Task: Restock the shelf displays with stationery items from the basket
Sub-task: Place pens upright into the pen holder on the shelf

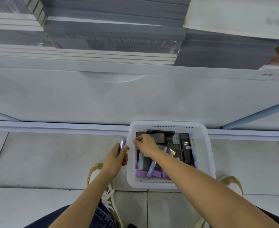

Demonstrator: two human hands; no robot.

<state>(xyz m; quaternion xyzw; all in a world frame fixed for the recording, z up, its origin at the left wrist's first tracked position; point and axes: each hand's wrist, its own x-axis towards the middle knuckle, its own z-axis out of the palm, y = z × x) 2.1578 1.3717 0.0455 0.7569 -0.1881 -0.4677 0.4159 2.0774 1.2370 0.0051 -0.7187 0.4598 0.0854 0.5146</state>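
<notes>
two hands picking: left hand (117, 157) grips a purple pen (122, 143) just left of the basket (207, 162); right hand (146, 144), in its far-left corner, seems to pinch a dark packet (141, 134). next i'd lift it clear and carry both to the shelf (135, 99).

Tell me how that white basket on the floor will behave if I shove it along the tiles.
The basket would probably slide easily: smooth plastic on smooth floor tiles. Its low, wide shape makes tipping unlikely. Loose stationery packs inside may shift.
</notes>
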